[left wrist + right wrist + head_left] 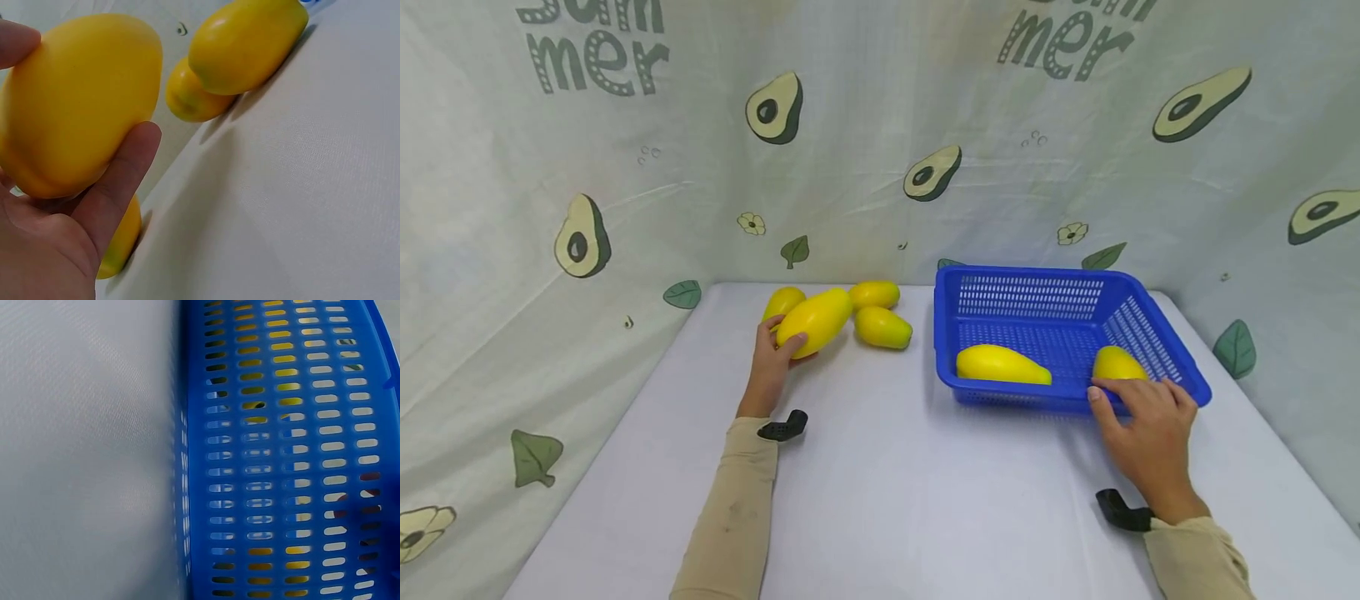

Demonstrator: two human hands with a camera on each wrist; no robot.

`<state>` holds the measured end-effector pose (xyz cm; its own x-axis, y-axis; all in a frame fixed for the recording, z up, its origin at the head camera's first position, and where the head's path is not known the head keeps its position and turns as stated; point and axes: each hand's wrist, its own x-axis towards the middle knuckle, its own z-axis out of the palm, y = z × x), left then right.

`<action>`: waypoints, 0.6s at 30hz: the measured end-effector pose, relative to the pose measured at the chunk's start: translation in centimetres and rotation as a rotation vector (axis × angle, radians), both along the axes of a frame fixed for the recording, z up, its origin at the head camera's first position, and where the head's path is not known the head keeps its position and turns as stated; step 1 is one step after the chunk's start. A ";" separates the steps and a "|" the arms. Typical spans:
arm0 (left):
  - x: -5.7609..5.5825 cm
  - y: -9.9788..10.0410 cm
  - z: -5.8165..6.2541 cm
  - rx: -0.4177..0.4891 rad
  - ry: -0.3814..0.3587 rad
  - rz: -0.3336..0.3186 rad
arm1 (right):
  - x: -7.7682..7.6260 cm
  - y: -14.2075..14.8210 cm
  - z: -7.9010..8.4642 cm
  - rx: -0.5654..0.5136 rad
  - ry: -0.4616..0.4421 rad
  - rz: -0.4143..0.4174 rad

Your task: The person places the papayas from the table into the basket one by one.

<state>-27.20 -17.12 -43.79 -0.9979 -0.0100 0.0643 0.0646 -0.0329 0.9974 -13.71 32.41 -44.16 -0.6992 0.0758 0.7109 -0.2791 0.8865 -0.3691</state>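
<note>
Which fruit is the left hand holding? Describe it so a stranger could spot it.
On the white table, find the blue basket, then look left of it. There the left hand grips the yellow fruit. Unlike the three neighbouring fruits, this one is in a hand, and it looks the largest.

Plain bright yellow was shown by the large fruit left of the frame's centre, whereas yellow tinged with green was seen on the small fruit at centre. The basket at right was coloured deep blue, patterned with rows of slots. The pale backdrop across the top was printed with green-and-cream avocados, green leaves and grey-green lettering. White was borne by the tabletop, beige by the sleeve at lower left.
</note>
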 end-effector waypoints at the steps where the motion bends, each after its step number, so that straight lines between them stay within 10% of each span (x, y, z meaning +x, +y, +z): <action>1: -0.1 0.0 -0.2 0.006 0.011 -0.004 | 0.0 0.0 0.0 0.002 0.003 0.000; 11: 0.2 -0.3 -1.5 -0.027 -0.020 -0.014 | 0.2 -0.3 -0.4 0.003 0.000 0.020; 18: -0.6 0.8 -0.1 -0.064 0.005 -0.029 | 0.0 -0.2 0.0 -0.001 0.029 0.010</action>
<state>-27.80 -16.37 -43.87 -0.9974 0.0231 0.0687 0.0694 0.0290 0.9972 -13.75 32.17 -44.18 -0.6787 0.0700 0.7310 -0.2983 0.8834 -0.3615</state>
